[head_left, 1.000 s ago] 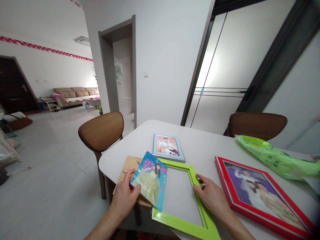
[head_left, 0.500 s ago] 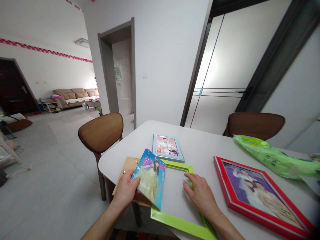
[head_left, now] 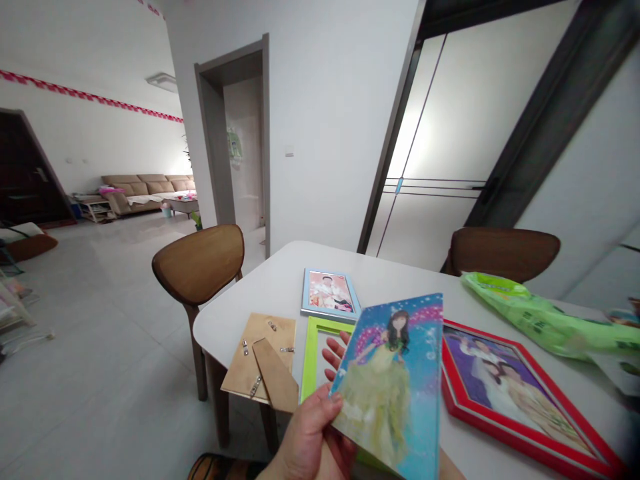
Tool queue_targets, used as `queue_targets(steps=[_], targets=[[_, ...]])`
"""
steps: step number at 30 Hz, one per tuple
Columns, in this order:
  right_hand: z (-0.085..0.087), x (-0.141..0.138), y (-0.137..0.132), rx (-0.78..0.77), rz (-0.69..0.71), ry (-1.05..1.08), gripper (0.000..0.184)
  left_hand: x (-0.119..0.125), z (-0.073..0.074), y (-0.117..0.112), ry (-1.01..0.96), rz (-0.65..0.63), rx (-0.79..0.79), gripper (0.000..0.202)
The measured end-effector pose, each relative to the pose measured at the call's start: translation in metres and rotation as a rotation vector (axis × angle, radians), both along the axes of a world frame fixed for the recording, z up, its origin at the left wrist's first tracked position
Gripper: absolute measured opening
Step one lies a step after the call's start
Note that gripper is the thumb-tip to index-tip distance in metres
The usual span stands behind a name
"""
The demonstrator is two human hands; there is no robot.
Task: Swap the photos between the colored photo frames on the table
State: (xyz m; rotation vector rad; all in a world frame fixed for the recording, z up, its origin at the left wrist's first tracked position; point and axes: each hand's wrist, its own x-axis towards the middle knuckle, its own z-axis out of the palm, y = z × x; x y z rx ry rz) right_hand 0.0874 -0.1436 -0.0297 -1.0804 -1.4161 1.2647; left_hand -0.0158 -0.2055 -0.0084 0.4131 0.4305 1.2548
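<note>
My left hand (head_left: pixel 305 437) is closed on the lower left corner of a colour photo (head_left: pixel 395 380) of a figure in a pale green dress, thumb on its front. The photo is lifted off the table and tilted toward me. Just left of its edge, stretched fingertips of my right hand (head_left: pixel 334 352) show above the empty lime green frame (head_left: pixel 311 353); the rest of that hand is hidden behind the photo. A tan backing board (head_left: pixel 255 353) with metal clips and a stand lies left of the green frame.
On the white table (head_left: pixel 400 280) lie a small blue framed photo (head_left: pixel 329 293), a large red framed photo (head_left: pixel 505 393) and a green plastic bag (head_left: pixel 540 313). Wooden chairs stand at the left (head_left: pixel 200 263) and far side (head_left: pixel 505 250). An open floor lies to the left.
The photo has been lifted from over the backing board and swung right, up in front of me. It uncovers the board and hides most of the green frame and my right hand.
</note>
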Motion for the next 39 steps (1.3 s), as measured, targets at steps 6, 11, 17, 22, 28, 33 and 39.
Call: queue_targets(steps=[6, 11, 17, 22, 28, 33, 39], targets=[[0.014, 0.021, 0.002, -0.328, -0.011, 0.346, 0.037, 0.007, -0.028, -0.003, 0.211, -0.246, -0.098, 0.03], [0.014, 0.051, 0.019, -0.445, -0.137, 0.247, 0.042, -0.027, -0.03, 0.003, 0.735, 0.201, 0.101, 0.028], [-0.002, 0.05, 0.035, -0.432, -0.141, 0.024, 0.042, -0.051, -0.033, 0.007, 1.369, 0.273, 0.352, 0.037], [-0.013, 0.034, 0.043, -0.288, -0.144, -0.144, 0.041, -0.048, -0.041, 0.004, 1.556, 0.223, 0.504, 0.041], [-0.012, 0.039, 0.054, 0.045, -0.157, -0.736, 0.035, -0.049, -0.04, 0.003, 1.717, 0.139, 0.626, 0.038], [-0.011, 0.039, 0.049, 0.224, -0.202, -1.295, 0.039, -0.045, -0.036, 0.0, 1.86, 0.097, 0.639, 0.034], [-0.03, 0.041, 0.041, 0.351, -0.298, -1.417, 0.043, -0.07, -0.033, -0.003, 1.939, -0.083, 0.67, 0.062]])
